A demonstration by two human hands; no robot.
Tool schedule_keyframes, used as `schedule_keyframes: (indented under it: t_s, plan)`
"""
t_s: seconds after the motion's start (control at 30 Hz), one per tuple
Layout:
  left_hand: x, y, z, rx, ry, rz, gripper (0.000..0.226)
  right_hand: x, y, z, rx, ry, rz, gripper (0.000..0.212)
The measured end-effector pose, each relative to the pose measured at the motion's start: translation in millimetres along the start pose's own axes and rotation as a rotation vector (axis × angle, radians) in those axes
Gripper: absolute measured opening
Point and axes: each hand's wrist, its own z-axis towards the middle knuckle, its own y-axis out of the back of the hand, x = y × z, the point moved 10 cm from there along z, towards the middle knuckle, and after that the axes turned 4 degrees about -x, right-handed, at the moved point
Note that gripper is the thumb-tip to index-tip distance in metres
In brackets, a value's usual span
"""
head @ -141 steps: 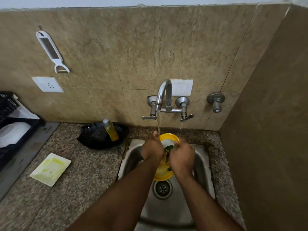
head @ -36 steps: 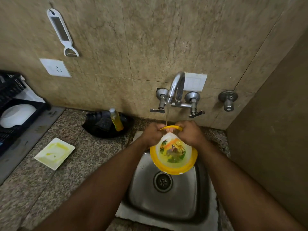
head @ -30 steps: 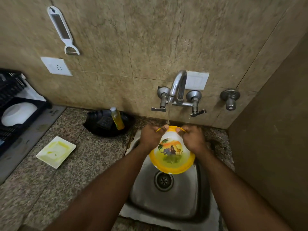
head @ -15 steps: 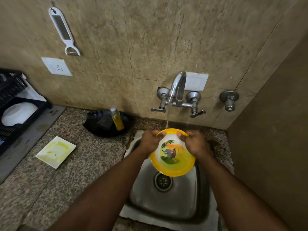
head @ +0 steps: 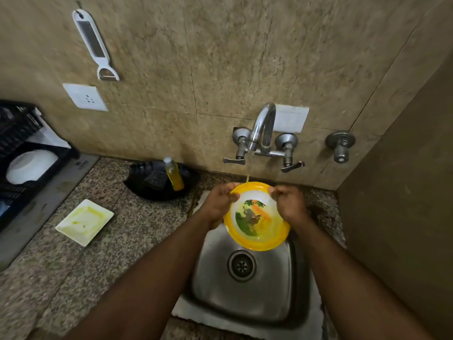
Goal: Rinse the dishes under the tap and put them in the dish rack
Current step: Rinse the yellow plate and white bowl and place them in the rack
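Plate (head: pixel 257 218) picture blurred, rim hand-covered

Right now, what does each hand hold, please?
Left hand: grips the plate by its left rim.
Right hand: grips the same plate by its right rim.

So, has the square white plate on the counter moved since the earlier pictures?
No. The square white plate lies at the same spot on the granite counter, between the dish rack and the sink; only the camera shifted.
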Motion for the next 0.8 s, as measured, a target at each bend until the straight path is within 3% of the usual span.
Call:
schedule_keyframes:
  t_s: [0.13,0.23,0.3,0.37,0.5,0.6,0.67,0.8]
  plan:
    - [-3.4,16.6,3.4,-0.232,-0.096,0.188,0.012,1.0,-20.2,-5.7,0.083,0.006,-0.060,0.035]
    - [-25.2,2.3,4.4,-0.194,-0.179,0.268,0.022,25.6,-16.2,-2.3,0.081,0.146,-0.150,0.056]
    - [-29.6,-0.3,10.7,-0.193,-0.186,0.283,0.035,32.1,-12.5,2.5,0.064,0.188,-0.162,0.055]
    - [-32.5,-5.3,15.6,-0.156,-0.197,0.312,0.040,27.0,-8.4,5.6,0.029,0.158,-0.131,0.046]
    - [-15.9,-9.2,15.5,0.000,-0.166,0.386,0.019,-5.8,5.9,3.1,-0.067,-0.051,-0.044,0.046]
    - [-8.7,2.9,11.2,-0.159,-0.202,0.453,0.028,-15.0,5.3,-5.2,-0.063,-0.134,0.000,0.040]
    - [-18.5,9.7,7.7,-0.341,-0.252,0.675,0.025,-14.9,-3.9,-12.9,-0.038,-0.159,0.032,0.031]
    - [-35.5,3.7,2.0,-0.439,-0.256,1.049,0.045,-19.4,-8.7,-24.9,-0.074,-0.239,0.120,0.029]
